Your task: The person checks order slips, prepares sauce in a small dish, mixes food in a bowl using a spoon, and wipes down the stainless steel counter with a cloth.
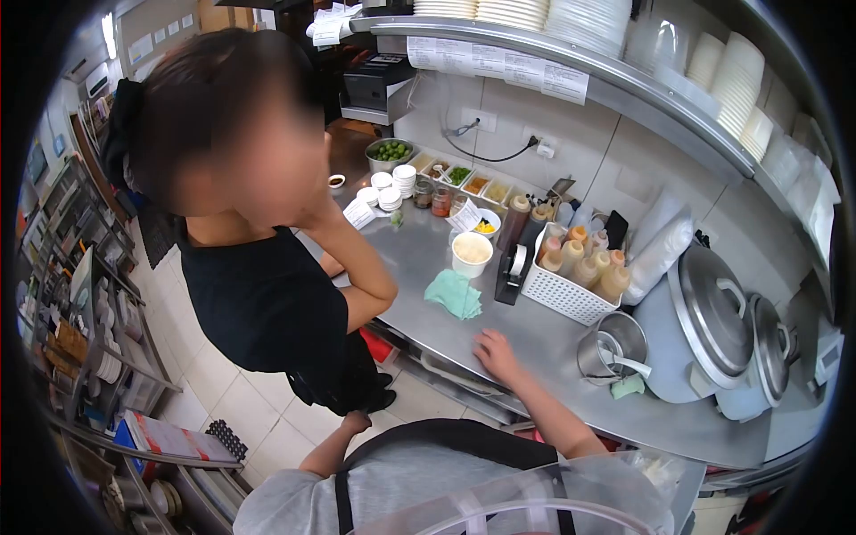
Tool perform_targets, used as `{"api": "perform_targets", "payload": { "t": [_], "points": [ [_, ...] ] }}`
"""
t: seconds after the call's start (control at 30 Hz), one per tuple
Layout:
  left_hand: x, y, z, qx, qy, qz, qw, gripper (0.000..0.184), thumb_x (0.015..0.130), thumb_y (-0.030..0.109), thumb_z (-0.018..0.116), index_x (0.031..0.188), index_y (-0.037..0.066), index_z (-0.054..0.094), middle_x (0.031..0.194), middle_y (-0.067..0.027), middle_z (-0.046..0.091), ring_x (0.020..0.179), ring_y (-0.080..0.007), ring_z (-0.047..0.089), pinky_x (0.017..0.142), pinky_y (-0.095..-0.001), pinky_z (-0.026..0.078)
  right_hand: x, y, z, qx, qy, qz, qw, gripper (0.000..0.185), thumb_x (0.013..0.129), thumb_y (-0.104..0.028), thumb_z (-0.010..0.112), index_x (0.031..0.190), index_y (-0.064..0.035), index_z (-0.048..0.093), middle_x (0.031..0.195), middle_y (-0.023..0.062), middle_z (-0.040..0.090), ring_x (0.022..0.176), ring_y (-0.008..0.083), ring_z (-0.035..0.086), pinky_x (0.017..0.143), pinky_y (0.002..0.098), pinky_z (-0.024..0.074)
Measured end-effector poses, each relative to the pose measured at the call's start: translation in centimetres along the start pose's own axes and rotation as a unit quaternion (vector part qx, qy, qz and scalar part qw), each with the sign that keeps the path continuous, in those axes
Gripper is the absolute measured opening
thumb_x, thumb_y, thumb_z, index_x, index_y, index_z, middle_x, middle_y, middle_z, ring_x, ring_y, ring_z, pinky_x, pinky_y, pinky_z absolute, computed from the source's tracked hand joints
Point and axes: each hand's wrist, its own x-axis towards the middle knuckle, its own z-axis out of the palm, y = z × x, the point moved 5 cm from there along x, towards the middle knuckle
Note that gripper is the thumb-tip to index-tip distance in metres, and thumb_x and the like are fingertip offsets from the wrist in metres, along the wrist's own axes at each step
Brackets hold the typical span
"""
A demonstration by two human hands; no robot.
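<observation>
My right hand (497, 354) lies on the steel counter (553, 343), fingers stretched out and nothing in them. Just beyond it is a crumpled green cloth (454, 294), with a white tub (472, 255) of pale food, perhaps rice, behind. A tape dispenser (512, 272) stands beside a white basket (568, 297) full of squeeze bottles. Low at my side, my left hand (358, 422) hangs near the counter's front; its fingers are too small and dark to make out. To the right of my right hand is a metal pot (612, 348) with a white-handled utensil.
A co-worker in black (259, 299) stands close on the left, a hand raised to the face. Large lidded cookers (704, 312) occupy the right end. An overhead shelf (571, 67) carries stacked containers. Limes (390, 152), sauce cups and condiment trays line the back.
</observation>
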Motion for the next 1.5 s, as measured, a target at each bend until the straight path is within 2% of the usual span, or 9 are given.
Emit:
{"api": "perform_targets", "payload": {
  "t": [0.43,0.7,0.97,1.03,1.17,1.3,1.33,1.4,1.5],
  "points": [
    [-4.5,8.6,-10.9,-0.197,-0.023,-0.182,0.963,0.034,0.083,0.026,0.037,0.093,0.005,0.062,0.097,-0.0172,0.060,0.098,-0.0291,0.055,0.087,-0.0393,0.041,-11.2,4.6,-4.3,-0.152,0.147,0.101,0.972,0.032,0.076,-0.022,0.057,0.106,-0.0101,0.052,0.117,0.0133,0.045,0.114,0.0312,0.037,0.097,0.0520,0.0203],
    [-11.7,4.0,-3.2,-0.205,0.346,-0.253,0.880,0.017,0.068,0.013,0.048,0.063,0.004,0.060,0.073,-0.0201,0.059,0.070,-0.0366,0.057,0.067,-0.0452,0.046,-7.3,5.0,-1.9,-0.033,0.109,0.043,0.993,0.033,0.075,-0.017,0.055,0.107,-0.0081,0.051,0.115,0.0139,0.045,0.109,0.0317,0.041,0.096,0.0511,0.0207],
    [-30.7,5.6,13.9,-0.329,0.234,-0.578,0.709,0.019,0.072,0.013,0.047,0.076,0.004,0.063,0.086,-0.0201,0.060,0.079,-0.0356,0.058,0.070,-0.0427,0.048,-0.4,-3.6,4.4,-0.111,-0.017,-0.147,0.983,0.046,0.075,-0.022,0.058,0.118,-0.0108,0.045,0.130,0.0134,0.032,0.125,0.0326,0.022,0.098,0.0573,0.0126],
    [-35.0,9.3,16.0,-0.437,0.180,-0.671,0.571,0.029,0.073,0.022,0.049,0.093,0.005,0.063,0.107,-0.0176,0.056,0.100,-0.0296,0.054,0.084,-0.0413,0.043,0.1,-4.5,5.0,-0.183,-0.077,-0.089,0.976,0.058,0.072,-0.025,0.060,0.124,-0.0128,0.039,0.134,0.0136,0.027,0.126,0.0336,0.019,0.098,0.0580,0.0112],
    [-34.7,13.0,30.0,-0.565,0.027,-0.591,0.574,0.056,0.069,0.041,0.056,0.113,0.007,0.052,0.119,-0.0153,0.049,0.104,-0.0299,0.051,0.087,-0.0418,0.041,0.2,-3.5,5.7,-0.202,-0.090,-0.092,0.971,0.067,0.070,-0.028,0.062,0.129,-0.0148,0.033,0.137,0.0139,0.021,0.128,0.0339,0.016,0.099,0.0583,0.0093],
    [-33.9,19.7,34.9,-0.701,-0.104,-0.536,0.460,0.047,0.068,0.037,0.064,0.105,0.009,0.059,0.108,-0.0130,0.055,0.096,-0.0295,0.053,0.075,-0.0452,0.046,0.2,-2.6,6.4,-0.270,-0.101,-0.100,0.952,0.062,0.078,-0.035,0.051,0.133,-0.0204,0.027,0.139,0.0112,0.019,0.129,0.0304,0.015,0.098,0.0591,0.0105],
    [-34.0,18.2,34.7,-0.698,-0.105,-0.537,0.461,0.047,0.068,0.037,0.064,0.105,0.009,0.059,0.108,-0.0130,0.055,0.096,-0.0295,0.053,0.075,-0.0452,0.046,0.3,-3.4,6.0,-0.279,-0.130,-0.072,0.949,0.057,0.081,-0.034,0.047,0.133,-0.0212,0.026,0.140,0.0102,0.019,0.129,0.0290,0.015,0.098,0.0590,0.0097],
    [-32.6,14.7,34.2,-0.620,-0.154,-0.459,0.618,0.042,0.068,0.038,0.063,0.098,0.009,0.062,0.102,-0.0139,0.058,0.091,-0.0297,0.056,0.070,-0.0433,0.048,0.2,-4.1,5.7,-0.298,-0.134,-0.057,0.943,0.056,0.082,-0.035,0.046,0.133,-0.0205,0.027,0.140,0.0084,0.020,0.129,0.0285,0.017,0.099,0.0583,0.0088],
    [-33.4,4.3,27.0,-0.529,-0.014,-0.504,0.682,0.038,0.069,0.037,0.057,0.091,0.006,0.063,0.094,-0.0158,0.061,0.086,-0.0297,0.059,0.076,-0.0403,0.046,0.1,-2.9,6.5,-0.334,-0.119,-0.056,0.933,0.053,0.084,-0.037,0.042,0.132,-0.0194,0.028,0.140,0.0061,0.020,0.128,0.0267,0.020,0.100,0.0566,0.0085]
  ]
}}
